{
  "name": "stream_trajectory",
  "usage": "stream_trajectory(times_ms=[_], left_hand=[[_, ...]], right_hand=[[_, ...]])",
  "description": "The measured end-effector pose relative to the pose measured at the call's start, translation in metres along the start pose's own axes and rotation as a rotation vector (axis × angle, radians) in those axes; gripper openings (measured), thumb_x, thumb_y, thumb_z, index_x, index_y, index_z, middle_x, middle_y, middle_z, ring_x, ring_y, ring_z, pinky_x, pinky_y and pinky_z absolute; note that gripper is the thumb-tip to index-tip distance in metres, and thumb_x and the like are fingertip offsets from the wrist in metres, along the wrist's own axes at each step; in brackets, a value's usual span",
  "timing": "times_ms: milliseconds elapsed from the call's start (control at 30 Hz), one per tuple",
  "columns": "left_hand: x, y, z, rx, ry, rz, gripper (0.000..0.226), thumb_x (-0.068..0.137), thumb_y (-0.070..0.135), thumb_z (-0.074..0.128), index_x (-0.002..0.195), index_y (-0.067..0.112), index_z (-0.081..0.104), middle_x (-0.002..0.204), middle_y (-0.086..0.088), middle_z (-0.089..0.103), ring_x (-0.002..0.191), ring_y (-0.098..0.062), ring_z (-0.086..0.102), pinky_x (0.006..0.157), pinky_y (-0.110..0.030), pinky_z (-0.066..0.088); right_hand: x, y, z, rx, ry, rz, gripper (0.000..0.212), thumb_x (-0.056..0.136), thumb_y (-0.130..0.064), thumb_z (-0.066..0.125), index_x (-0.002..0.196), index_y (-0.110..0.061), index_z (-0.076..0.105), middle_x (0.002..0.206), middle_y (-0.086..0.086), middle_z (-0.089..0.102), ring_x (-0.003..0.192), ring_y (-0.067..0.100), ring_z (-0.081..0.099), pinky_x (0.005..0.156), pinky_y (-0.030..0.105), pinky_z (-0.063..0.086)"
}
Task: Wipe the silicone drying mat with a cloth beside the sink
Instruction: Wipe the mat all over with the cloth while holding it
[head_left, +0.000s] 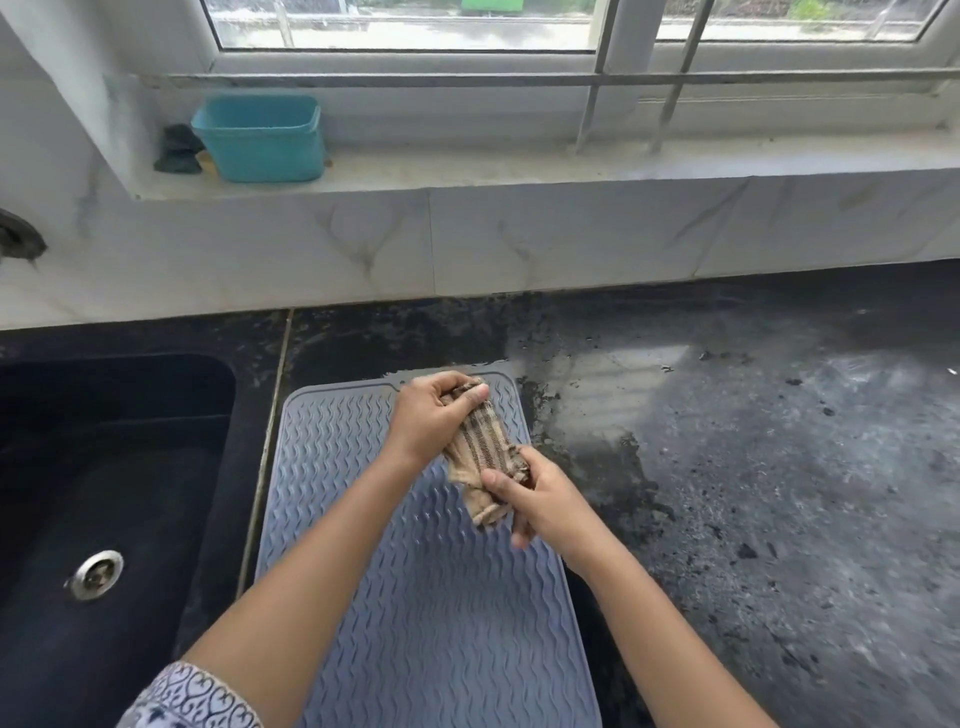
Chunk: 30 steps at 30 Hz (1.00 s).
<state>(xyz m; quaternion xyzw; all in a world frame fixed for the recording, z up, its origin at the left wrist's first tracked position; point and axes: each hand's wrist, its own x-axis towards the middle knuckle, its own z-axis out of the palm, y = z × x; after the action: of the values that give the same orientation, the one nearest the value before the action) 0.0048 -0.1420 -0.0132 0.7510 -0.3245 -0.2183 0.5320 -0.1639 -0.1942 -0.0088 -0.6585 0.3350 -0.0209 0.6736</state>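
Both hands are on the cloth, none on the mat, so the step in hand reads as preparing the cloth (bunching or wringing it) rather than wiping proper. Scanning left to right: dark sink (156, 374) with its metal drain (96, 574) at far left; just beside it, on the black counter (753, 493), lies the grey silicone drying mat (415, 623), long axis running away from the camera, wavy ribs showing, apparently flat. Above the far right part of the mat, left hand (428, 418): forearm crossing diagonally over the mat, fingers curled shut around the upper end of the striped beige cloth (485, 449), thumb along its side. Cloth is gathered into a rope-like bundle, stretched between the hands, seemingly held clear of the mat. Right hand (540, 499): at the mat's right edge, wrist bent inward, fingers wrapped about the lower end, thumb pressed across it; fingertips blurred, so the exact grip is uncertain. On the sill behind stands a teal tub (260, 137), not involved. Judgement: wiping not yet begun. Next move calls for opening or folding the bundle into a flat pad, lowering it onto the ribs, and stroking along their length with one palm pressing.
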Motion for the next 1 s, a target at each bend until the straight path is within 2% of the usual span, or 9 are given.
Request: stream_trajectory(times_ms=[100, 200, 267, 333, 400, 467, 633, 800, 1000], left_hand=[[0.010, -0.003, 0.015, 0.054, -0.134, -0.029, 0.014, 0.084, 0.035, 0.069, 0.083, 0.021, 0.071, 0.076, 0.003, 0.071, 0.073, -0.016, 0.068, 0.069, -0.038, 0.057], [0.027, -0.002, 0.023, 0.164, -0.227, -0.004, 0.017, 0.088, 0.033, 0.063, 0.085, 0.018, 0.068, 0.075, 0.006, 0.066, 0.069, -0.010, 0.061, 0.065, -0.029, 0.049], [0.043, -0.003, 0.026, 0.234, -0.286, 0.009, 0.015, 0.091, 0.029, 0.059, 0.090, 0.017, 0.068, 0.081, 0.003, 0.065, 0.076, -0.013, 0.058, 0.067, -0.029, 0.046], [0.060, -0.006, 0.026, 0.379, -0.295, 0.039, 0.022, 0.094, 0.026, 0.054, 0.107, 0.016, 0.069, 0.105, -0.003, 0.065, 0.100, -0.020, 0.058, 0.087, -0.033, 0.047], [0.071, -0.008, 0.017, 0.457, -0.145, 0.049, 0.031, 0.096, 0.023, 0.050, 0.122, 0.014, 0.064, 0.126, -0.008, 0.056, 0.119, -0.025, 0.049, 0.103, -0.036, 0.037], [0.070, -0.013, 0.004, 0.451, 0.005, 0.087, 0.033, 0.097, 0.020, 0.047, 0.126, 0.012, 0.061, 0.131, -0.007, 0.054, 0.122, -0.025, 0.046, 0.104, -0.035, 0.035], [0.026, -0.044, -0.003, 0.833, -0.181, 0.171, 0.042, 0.099, 0.028, 0.041, 0.140, 0.023, 0.045, 0.148, 0.002, 0.042, 0.138, -0.018, 0.033, 0.115, -0.042, 0.017], [0.006, -0.063, 0.001, 0.893, -0.204, 0.112, 0.051, 0.101, 0.036, 0.026, 0.151, 0.026, 0.018, 0.158, 0.011, 0.016, 0.147, -0.009, 0.008, 0.118, -0.039, 0.001], [0.007, -0.065, 0.002, 0.868, -0.168, 0.104, 0.060, 0.093, 0.041, 0.013, 0.151, 0.027, 0.016, 0.158, 0.012, 0.016, 0.146, -0.005, 0.006, 0.117, -0.035, -0.003]], right_hand=[[0.002, -0.005, -0.012, -0.619, 0.143, 0.064, 0.068, 0.083, -0.054, 0.058, 0.138, -0.022, 0.032, 0.112, 0.008, 0.066, 0.090, 0.024, 0.066, 0.074, 0.040, 0.052], [0.014, -0.013, -0.011, -0.892, 0.318, -0.270, 0.100, 0.077, -0.065, 0.057, 0.149, -0.030, -0.003, 0.156, 0.003, 0.017, 0.142, 0.022, 0.016, 0.111, 0.044, 0.024], [0.035, -0.009, -0.003, -0.971, 0.262, -0.369, 0.102, 0.079, -0.064, 0.055, 0.147, -0.028, -0.012, 0.158, 0.001, -0.013, 0.144, 0.020, -0.012, 0.115, 0.045, 0.003], [0.058, 0.001, 0.004, -1.048, 0.257, -0.308, 0.099, 0.084, -0.059, 0.051, 0.145, -0.024, -0.018, 0.156, 0.003, -0.021, 0.143, 0.022, -0.019, 0.115, 0.047, -0.003], [0.072, 0.008, 0.007, -1.103, 0.332, -0.240, 0.087, 0.090, -0.049, 0.048, 0.148, -0.021, -0.011, 0.158, 0.005, -0.014, 0.145, 0.027, -0.011, 0.117, 0.048, 0.003], [0.079, 0.011, 0.010, -1.140, 0.374, -0.225, 0.072, 0.093, -0.036, 0.044, 0.150, -0.020, 0.003, 0.159, 0.006, -0.002, 0.145, 0.030, -0.002, 0.117, 0.049, 0.010], [0.088, 0.005, 0.018, -1.124, 0.401, -0.285, 0.056, 0.091, -0.020, 0.046, 0.145, -0.019, 0.031, 0.151, 0.009, 0.032, 0.139, 0.032, 0.028, 0.108, 0.045, 0.030], [0.069, -0.010, 0.026, -1.283, 0.379, -0.184, 0.049, 0.095, -0.010, 0.037, 0.143, -0.004, 0.030, 0.148, 0.018, 0.034, 0.128, 0.035, 0.040, 0.091, 0.041, 0.047], [0.050, -0.034, 0.010, -1.096, 0.386, -0.127, 0.042, 0.088, -0.003, 0.046, 0.129, -0.011, 0.049, 0.134, 0.010, 0.051, 0.119, 0.028, 0.052, 0.091, 0.037, 0.044]])
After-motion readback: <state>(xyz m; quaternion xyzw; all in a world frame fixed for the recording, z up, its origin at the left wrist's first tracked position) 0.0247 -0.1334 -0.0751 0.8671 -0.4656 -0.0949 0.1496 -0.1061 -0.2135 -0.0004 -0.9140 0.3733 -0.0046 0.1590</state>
